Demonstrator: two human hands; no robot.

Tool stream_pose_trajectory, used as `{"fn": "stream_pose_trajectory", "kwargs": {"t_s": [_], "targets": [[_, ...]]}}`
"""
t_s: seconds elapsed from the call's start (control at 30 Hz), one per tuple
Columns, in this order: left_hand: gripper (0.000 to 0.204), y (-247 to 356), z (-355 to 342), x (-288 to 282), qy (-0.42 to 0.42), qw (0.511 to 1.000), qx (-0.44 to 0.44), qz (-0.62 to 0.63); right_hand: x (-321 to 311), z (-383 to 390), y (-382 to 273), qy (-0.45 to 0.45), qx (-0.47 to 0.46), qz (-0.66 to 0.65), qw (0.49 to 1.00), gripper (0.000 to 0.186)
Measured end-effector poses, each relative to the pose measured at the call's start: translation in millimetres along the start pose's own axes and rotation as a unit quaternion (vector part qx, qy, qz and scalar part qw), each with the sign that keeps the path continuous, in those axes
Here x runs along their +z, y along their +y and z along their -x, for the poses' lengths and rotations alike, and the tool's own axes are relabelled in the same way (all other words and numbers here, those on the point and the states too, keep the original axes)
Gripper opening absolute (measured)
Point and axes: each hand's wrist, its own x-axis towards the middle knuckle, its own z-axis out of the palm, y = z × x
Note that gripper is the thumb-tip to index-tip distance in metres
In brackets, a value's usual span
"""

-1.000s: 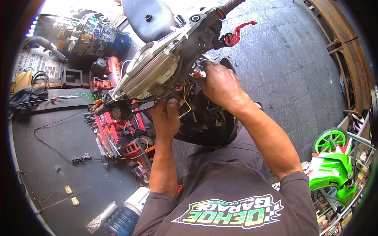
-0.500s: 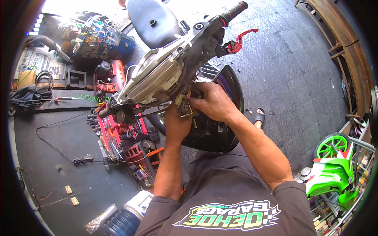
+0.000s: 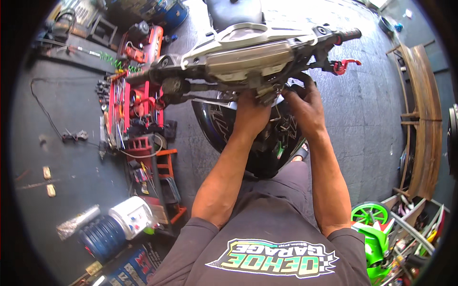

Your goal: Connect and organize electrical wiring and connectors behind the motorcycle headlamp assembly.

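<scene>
The scooter's handlebar [image 3: 348, 35] spans the top of the view, with a clouded instrument housing [image 3: 248, 58] and a red brake lever [image 3: 346, 66]. Beneath the housing, my left hand [image 3: 249, 113] reaches up with curled fingers, largely hidden by the hanging wire connectors [image 3: 265, 91]. Just right of those connectors, my right hand [image 3: 305, 107] has its thumb and fingers bent together among the wiring; what each hand grips is unclear. The glossy black front body panel [image 3: 219, 128] lies below both hands.
A red tool rack [image 3: 110, 119] stands at left, near a red compressor [image 3: 155, 44], white bucket [image 3: 130, 215] and blue water jug [image 3: 102, 234]. The black seat [image 3: 231, 12] is behind the handlebar. A wooden bench [image 3: 424, 148] lines the right; a green minibike [image 3: 377, 248] sits lower right.
The view has swung, so the handlebar lies flatter and higher in the picture. My right hand came down from higher on the wiring to beside my left, then shifted slightly rightward of it.
</scene>
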Motion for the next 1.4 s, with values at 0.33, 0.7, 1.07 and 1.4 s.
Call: {"fn": "stream_pose_trajectory", "kwargs": {"t_s": [0.33,0.7,1.07,1.4], "targets": [[0.007,-13,-2,8,-0.003,0.909,-0.178,0.377,-1,3,6,0.042,-0.076,0.2,0.976,0.042],[0.024,-37,-9,28,0.088,0.986,0.028,0.141,0,4,16,0.018,-0.096,0.106,0.99,0.059],[0.024,-18,0,15,0.055,0.978,-0.05,0.196,-30,-30,-10,-0.103,-0.107,0.338,0.929,0.027],[0.026,-23,9,14,0.038,0.99,-0.015,0.132,-31,-40,2,-0.103,-0.068,0.299,0.946,0.016]]}}
